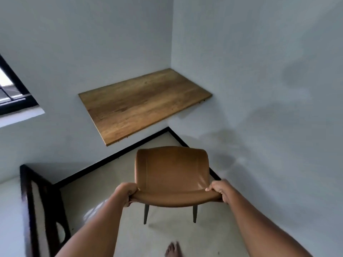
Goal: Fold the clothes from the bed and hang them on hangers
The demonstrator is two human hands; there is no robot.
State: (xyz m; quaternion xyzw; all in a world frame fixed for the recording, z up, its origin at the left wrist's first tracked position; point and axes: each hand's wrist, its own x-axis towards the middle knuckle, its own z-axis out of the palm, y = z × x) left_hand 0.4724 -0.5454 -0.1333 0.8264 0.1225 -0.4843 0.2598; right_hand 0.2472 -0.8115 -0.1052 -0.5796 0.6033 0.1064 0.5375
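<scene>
left hand (130, 194): curled round the left end of the chair's (172, 173) near edge, thumb on top.
right hand (219, 191): curled round the right end of the same edge.
chair: brown, dark-legged, seen at centre frame, just below the tabletop (144, 104).
tabletop: wooden, fixed into the wall corner, above centre.
bed (27, 201): its dark frame is seen at lower left.
foot (172, 249): bare, set on the floor (167, 234) at the bottom edge.
window (11, 89): dark-framed, at the left edge.

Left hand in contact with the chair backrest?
Touching. The head view shows the left hand with its fingers curled round the left end of the backrest edge of the brown chair, with no gap.
</scene>
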